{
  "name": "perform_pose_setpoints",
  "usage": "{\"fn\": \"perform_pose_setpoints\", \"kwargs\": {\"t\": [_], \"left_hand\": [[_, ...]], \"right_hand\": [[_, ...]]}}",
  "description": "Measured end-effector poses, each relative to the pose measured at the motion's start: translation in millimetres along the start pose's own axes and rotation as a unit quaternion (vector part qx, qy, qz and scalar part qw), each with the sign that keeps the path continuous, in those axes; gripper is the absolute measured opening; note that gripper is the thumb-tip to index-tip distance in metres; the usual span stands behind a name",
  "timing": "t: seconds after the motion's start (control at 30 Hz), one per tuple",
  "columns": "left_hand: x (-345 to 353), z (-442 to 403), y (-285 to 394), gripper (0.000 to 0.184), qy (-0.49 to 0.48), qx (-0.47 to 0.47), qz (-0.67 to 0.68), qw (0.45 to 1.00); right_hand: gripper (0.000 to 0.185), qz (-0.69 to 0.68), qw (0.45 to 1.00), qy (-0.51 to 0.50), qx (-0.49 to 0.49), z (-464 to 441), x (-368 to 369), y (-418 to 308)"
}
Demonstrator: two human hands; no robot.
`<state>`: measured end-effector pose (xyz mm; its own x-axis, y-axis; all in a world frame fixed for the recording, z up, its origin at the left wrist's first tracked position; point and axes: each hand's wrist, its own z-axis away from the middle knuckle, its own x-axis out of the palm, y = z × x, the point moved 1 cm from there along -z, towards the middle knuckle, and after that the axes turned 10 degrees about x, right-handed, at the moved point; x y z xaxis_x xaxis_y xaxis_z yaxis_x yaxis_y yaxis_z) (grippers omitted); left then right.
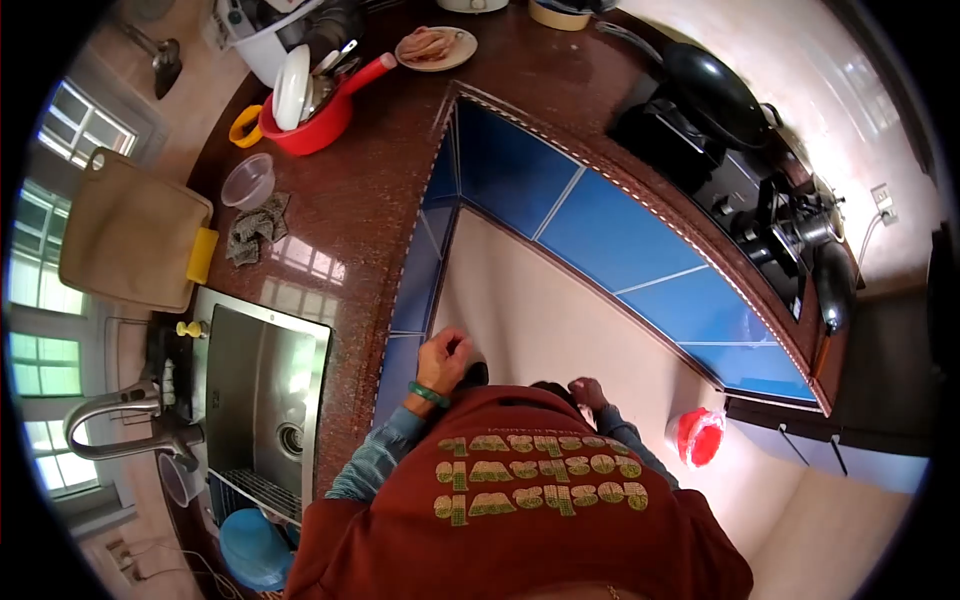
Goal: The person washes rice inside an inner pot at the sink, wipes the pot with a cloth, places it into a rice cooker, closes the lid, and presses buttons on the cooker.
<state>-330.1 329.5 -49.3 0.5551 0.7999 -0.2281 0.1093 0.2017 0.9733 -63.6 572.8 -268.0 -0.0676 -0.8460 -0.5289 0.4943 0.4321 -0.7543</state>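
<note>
My left hand, with a green bracelet at its wrist, hangs in front of my body beside the counter's edge. Its fingers are curled in and nothing shows in them. On the other side, my right hand hangs low, small in view and partly turned away; its fingers look curled, with no object visible. Neither hand touches the counter. Nearest to my left hand is the steel sink, set in the brown stone counter.
Along the counter are a red pot with dishes, a plastic bowl, a cloth and a plate of raw meat. A cutting board stands by the window. At right are a wok and a red-lined bin.
</note>
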Motion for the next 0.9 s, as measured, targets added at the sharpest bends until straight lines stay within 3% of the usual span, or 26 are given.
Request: {"fn": "perform_pose_setpoints", "kwargs": {"t": [0.07,0.1,0.13,0.33,0.4,0.6,0.67,0.8,0.9], "left_hand": [[-17,-3,-7,0.014,0.021,-0.014,0.008,1.000],[-23,-5,-12,0.014,0.048,-0.015,0.010,0.999],[-29,-10,-12,0.013,0.074,-0.016,0.011,0.997],[-49,-34,-34,0.013,0.159,-0.024,0.065,0.985],[-54,-46,-41,0.013,0.204,-0.017,0.078,0.976],[-60,-97,-36,0.016,0.272,-0.063,0.073,0.957],[-59,-111,-35,0.017,0.299,-0.094,0.089,0.946],[-52,-127,-31,0.019,0.356,-0.147,0.043,0.922],[-50,-133,-28,0.020,0.411,-0.181,0.078,0.890]], "right_hand": [[0.020,0.235,0.959,0.062,-0.147,-37,-6,-18],[0.017,0.090,0.993,0.069,-0.021,-48,-10,-30],[0.021,-0.029,0.987,0.057,0.146,-57,-12,-43],[0.019,-0.029,0.985,-0.019,0.168,-115,-44,-91],[0.020,-0.240,0.929,-0.015,0.282,-137,-66,-146],[0.028,-0.284,0.951,-0.028,0.120,-299,-133,-280],[0.029,-0.347,0.935,-0.046,0.051,-353,-150,-328],[0.033,-0.413,0.902,-0.121,0.039,-458,-174,-398],[0.035,-0.458,0.878,-0.114,0.084,-534,-177,-422]]}}
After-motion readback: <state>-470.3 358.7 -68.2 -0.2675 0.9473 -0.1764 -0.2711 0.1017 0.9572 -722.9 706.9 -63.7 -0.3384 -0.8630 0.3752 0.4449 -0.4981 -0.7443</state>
